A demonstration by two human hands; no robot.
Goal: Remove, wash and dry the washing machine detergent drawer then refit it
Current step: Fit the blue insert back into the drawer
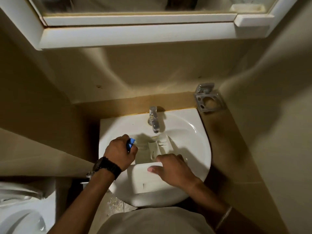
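Observation:
The white detergent drawer (148, 178) lies in the white basin (200, 149), its front panel toward me and its compartments pointing at the tap (154, 122). My left hand (120, 152) is curled round a small blue piece (130, 144) at the drawer's left side, beside the basin's left rim. My right hand (172, 168) grips the top edge of the drawer's front panel, thumb on the panel's face and fingers over the compartments. I cannot tell whether water runs from the tap.
A white mirror cabinet (135, 32) hangs overhead. A metal toothbrush holder (208, 100) sticks out from the right wall. A toilet (22, 217) stands at lower left. Beige walls close in on both sides.

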